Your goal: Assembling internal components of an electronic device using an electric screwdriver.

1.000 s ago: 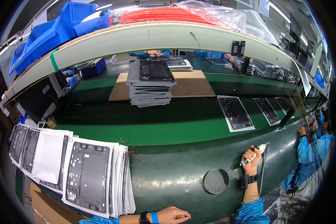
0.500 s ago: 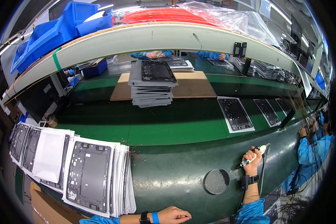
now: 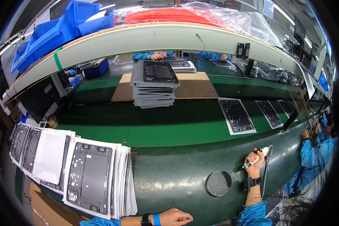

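Observation:
My right hand (image 3: pixel 253 162) is closed around a pale pen-shaped electric screwdriver (image 3: pixel 252 162). Its dark tip points left over the bench, and a cable runs down from its rear end. Left of that hand lies a round dark dish (image 3: pixel 219 183) with a grid of small holes. My left hand (image 3: pixel 178 217) rests at the bench's near edge, fingers loosely extended and nothing in them. To its left are stacked dark tablet-like housings (image 3: pixel 89 177) interleaved with white sheets (image 3: pixel 49 155).
A green conveyor belt (image 3: pixel 169 132) crosses beyond the bench, carrying housings on white sheets (image 3: pixel 237 116) at right. A tall stack (image 3: pixel 153 94) stands on a wooden board (image 3: pixel 199 86). Overhead runs a shelf (image 3: pixel 139 39) with blue bins (image 3: pixel 60 34). Co-workers in blue sleeves (image 3: pixel 313 154) are nearby.
Both my hands stay in place. Across the belt, a co-worker's hands have shifted slightly.

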The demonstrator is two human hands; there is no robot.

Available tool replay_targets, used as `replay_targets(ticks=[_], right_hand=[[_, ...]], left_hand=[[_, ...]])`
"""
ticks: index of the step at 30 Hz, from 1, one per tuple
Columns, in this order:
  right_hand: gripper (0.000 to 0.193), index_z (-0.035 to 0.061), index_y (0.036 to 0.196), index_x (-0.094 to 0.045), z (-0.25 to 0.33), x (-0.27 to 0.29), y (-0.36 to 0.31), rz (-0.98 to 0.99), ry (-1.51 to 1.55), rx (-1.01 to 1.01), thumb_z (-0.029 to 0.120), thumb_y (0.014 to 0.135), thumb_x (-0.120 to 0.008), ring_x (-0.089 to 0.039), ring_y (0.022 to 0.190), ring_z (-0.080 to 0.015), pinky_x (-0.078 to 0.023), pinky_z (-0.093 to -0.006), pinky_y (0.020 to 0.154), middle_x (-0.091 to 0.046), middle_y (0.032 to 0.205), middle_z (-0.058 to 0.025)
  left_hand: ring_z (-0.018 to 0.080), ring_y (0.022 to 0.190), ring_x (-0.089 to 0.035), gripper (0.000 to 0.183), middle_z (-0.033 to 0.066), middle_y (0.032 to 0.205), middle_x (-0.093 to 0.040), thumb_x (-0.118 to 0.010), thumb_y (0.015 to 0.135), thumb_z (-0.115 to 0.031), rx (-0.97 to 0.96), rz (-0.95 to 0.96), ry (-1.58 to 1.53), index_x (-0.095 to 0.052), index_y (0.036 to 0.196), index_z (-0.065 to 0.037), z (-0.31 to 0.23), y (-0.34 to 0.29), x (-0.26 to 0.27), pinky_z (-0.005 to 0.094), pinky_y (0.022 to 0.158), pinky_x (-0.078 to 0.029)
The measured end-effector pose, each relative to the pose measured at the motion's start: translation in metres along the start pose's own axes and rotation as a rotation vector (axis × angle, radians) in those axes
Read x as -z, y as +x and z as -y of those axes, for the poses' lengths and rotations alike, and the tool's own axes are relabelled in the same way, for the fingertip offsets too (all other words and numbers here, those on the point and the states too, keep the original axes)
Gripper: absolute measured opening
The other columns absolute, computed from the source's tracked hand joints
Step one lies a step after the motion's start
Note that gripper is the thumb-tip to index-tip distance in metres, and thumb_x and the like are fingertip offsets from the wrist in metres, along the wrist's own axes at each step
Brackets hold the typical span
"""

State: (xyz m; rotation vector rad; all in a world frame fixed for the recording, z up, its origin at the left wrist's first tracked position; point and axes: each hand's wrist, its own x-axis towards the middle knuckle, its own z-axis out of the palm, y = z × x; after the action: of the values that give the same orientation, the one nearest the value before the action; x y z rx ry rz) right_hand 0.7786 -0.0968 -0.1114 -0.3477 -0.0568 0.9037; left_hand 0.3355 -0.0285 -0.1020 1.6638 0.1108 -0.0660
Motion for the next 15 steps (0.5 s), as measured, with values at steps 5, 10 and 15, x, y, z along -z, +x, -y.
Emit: replay_targets(ticks=[5,10,15], right_hand=[[0.011,0.0070,0.087,-0.060,-0.002,0.001,0.001,0.009,0.002,-0.009,0.016,0.084,-0.055,-0.033,0.042,-0.0092,-0.031,-0.0244,0.044,-0.035,0.050,0.0040],[0.011,0.0070,0.087,-0.060,0.000,-0.001,-0.001,0.014,0.006,-0.010,0.017,0.084,-0.055,-0.033,0.042,-0.0092,-0.031,-0.0242,0.044,-0.034,0.049,0.0042],[0.011,0.0073,0.087,-0.060,-0.002,-0.003,0.001,-0.004,-0.010,-0.001,0.017,0.084,-0.055,-0.032,0.042,-0.0090,-0.031,-0.0241,0.043,-0.034,0.050,0.0044]], left_hand=[[0.0091,0.070,-0.055,0.016,0.0089,0.094,-0.068,-0.062,0.085,0.004,-0.157,-0.078,-0.028,-0.067,0.100,0.007,0.015,0.000,-0.004,0.0233,0.066,-0.048],[0.0051,0.055,-0.042,0.015,0.0051,0.081,-0.066,-0.066,0.084,-0.001,-0.210,-0.155,-0.012,-0.070,0.097,0.006,0.011,0.002,-0.009,0.0221,0.053,-0.041],[0.0044,0.048,-0.034,0.016,-0.0003,0.064,-0.058,-0.069,0.083,-0.005,-0.238,-0.215,-0.027,-0.071,0.097,0.003,0.022,0.004,-0.013,0.0227,0.046,-0.036]])
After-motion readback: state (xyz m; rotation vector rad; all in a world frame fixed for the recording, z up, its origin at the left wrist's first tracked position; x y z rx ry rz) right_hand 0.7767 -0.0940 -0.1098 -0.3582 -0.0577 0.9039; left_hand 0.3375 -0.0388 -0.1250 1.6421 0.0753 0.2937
